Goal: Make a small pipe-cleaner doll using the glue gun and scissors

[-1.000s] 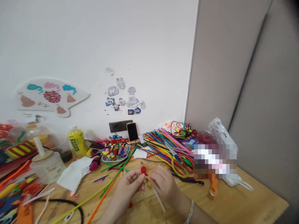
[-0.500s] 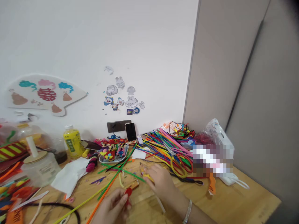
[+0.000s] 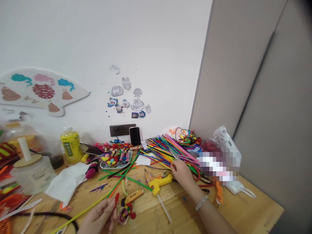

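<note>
Left hand [image 3: 101,213]: thumb and fingers clamped on the small red piece [image 3: 117,198], which sits upright at your fingertips above the near part of the table [image 3: 243,214]. Right hand [image 3: 181,174]: fingers curled, over the handle end of the scissors [image 3: 173,151]; can't tell if they've closed on it, your hand hides it. Blade lies in the pile of pipe cleaners [image 3: 156,148].

For a clean pickup: get a full grip on the handles, then lift straight up. Dragging sideways would likely pull strands along. Left pinch light; the red piece looks soft and may crush. Leave its edge exposed as it is now.

Watch the yellow glue gun [image 3: 159,184] lying between your hands, glue stick [image 3: 164,208] sticking out toward you. Treat the tip as hot; route the right hand around it, not across. Small figure [image 3: 123,216] is just beside your left fingers, brown block [image 3: 134,196] behind it. Don't knock either.
</note>
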`<state>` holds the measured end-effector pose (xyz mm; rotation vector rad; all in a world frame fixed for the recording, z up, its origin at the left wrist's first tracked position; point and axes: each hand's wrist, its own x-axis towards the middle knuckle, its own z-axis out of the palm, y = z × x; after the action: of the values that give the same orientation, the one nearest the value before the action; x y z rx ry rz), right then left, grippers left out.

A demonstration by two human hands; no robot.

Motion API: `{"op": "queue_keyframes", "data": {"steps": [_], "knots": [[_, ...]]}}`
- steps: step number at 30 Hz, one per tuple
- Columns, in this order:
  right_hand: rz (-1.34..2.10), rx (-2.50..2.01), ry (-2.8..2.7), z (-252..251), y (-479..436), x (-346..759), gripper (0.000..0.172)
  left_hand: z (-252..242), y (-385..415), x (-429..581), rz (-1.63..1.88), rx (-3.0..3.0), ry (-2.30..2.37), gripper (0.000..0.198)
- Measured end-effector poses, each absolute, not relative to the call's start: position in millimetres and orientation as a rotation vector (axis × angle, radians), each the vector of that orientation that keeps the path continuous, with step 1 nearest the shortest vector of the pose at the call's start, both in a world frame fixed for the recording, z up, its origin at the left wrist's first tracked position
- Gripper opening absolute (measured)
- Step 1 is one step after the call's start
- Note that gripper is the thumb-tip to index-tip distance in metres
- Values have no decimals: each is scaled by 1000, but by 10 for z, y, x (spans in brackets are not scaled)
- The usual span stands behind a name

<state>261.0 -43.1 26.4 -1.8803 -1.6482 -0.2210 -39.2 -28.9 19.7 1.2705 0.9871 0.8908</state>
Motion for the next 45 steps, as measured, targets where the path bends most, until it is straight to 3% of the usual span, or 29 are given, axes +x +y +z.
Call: {"op": "queue_keyframes", "data": {"steps": [14, 18, 23, 27, 35, 38, 40, 42, 45], "knots": [[-87, -1522, -2017, 266, -466, 2053, 23, 79, -304, -349, 987, 1310, 1008, 54], [-222, -1295, -2309, 296, -392, 1798, 27, 90, -336, -341, 1061, 1315, 1039, 53], [-313, -1131, -2427, 159, -275, 1563, 18, 129, -345, -312, 1100, 1341, 975, 53], [-285, -1182, -2400, 5, -213, 1396, 9, 115, -356, -296, 1107, 1359, 990, 51], [-139, -1373, -2134, 33, -204, 1472, 24, 129, -379, -285, 1107, 1281, 1016, 51], [80, -1377, -1952, 101, -317, 1444, 16, 110, -393, -276, 1111, 1321, 992, 48], [474, -1278, -1751, 138, -409, 1368, 12, 87, -410, -269, 1124, 1368, 974, 44], [770, -1182, -1537, 157, -481, 1282, 15, 69, -432, -261, 1122, 1402, 969, 41], [926, -1145, -1336, 156, -523, 1205, 18, 63, -463, -258, 1093, 1469, 983, 37]]}}
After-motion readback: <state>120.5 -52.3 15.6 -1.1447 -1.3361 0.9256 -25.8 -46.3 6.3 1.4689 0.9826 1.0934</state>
